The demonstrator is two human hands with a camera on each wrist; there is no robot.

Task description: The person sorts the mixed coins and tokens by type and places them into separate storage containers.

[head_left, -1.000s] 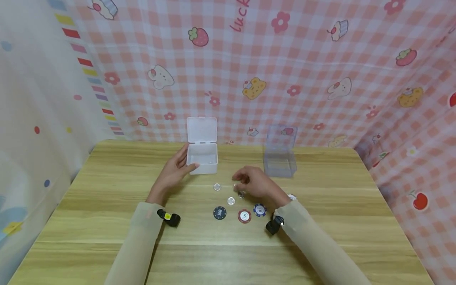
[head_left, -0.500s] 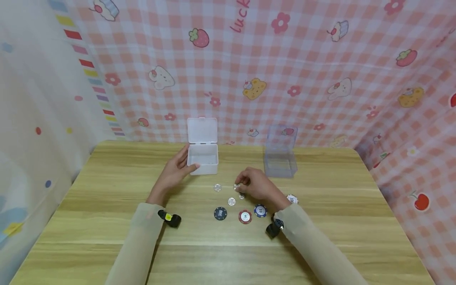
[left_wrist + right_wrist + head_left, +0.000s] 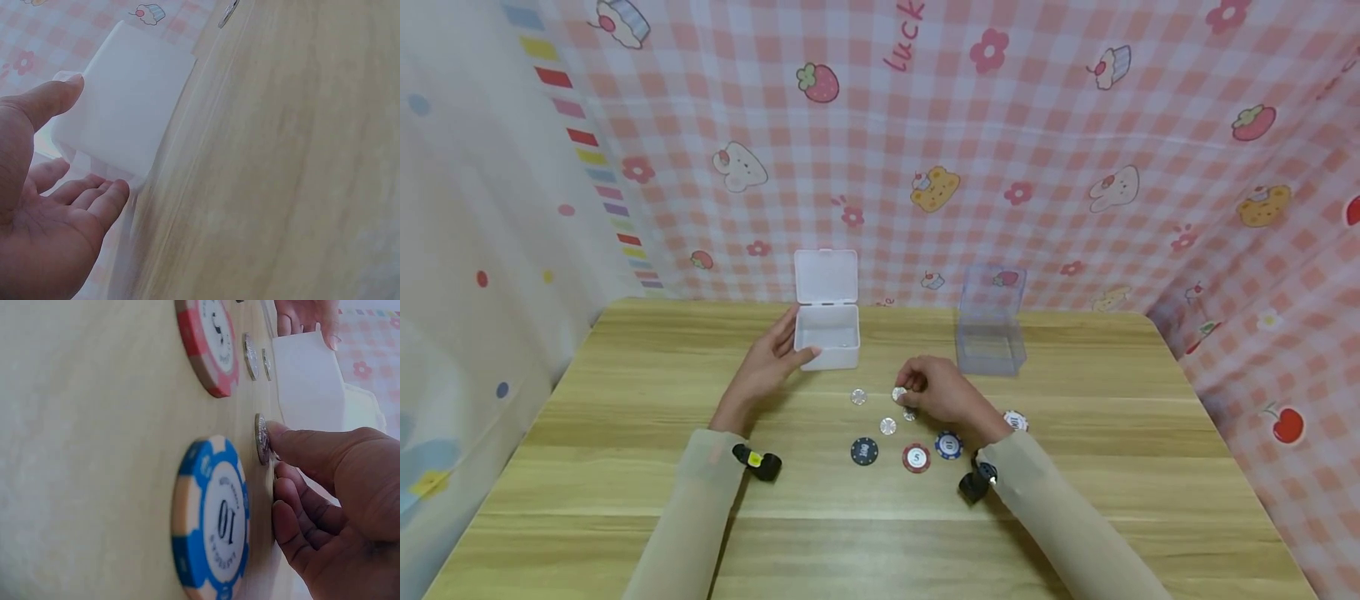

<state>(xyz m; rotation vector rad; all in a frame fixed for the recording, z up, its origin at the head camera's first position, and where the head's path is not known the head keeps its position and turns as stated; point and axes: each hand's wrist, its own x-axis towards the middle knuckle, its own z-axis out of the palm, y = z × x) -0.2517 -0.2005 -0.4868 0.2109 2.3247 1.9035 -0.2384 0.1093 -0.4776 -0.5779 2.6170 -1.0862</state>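
A white plastic box with its lid raised stands at the back of the table. My left hand holds it at the left, thumb on the front wall and fingers along the side, as the left wrist view shows. My right hand bends over the silver coins, thumb and forefinger at a coin that they seem to pinch; the wrist view mostly hides it. Another coin lies by the thumb. Two more, a left coin and a nearer coin, lie flat.
A clear box, lid up, stands at the back right. In front lie a black poker chip, a red chip and a blue chip. A white chip lies by the right forearm. A checked curtain hangs behind.
My right hand has shifted slightly right and lower, and its thumb and forefinger have come together at a coin. The left hand and the white box have stayed in place.
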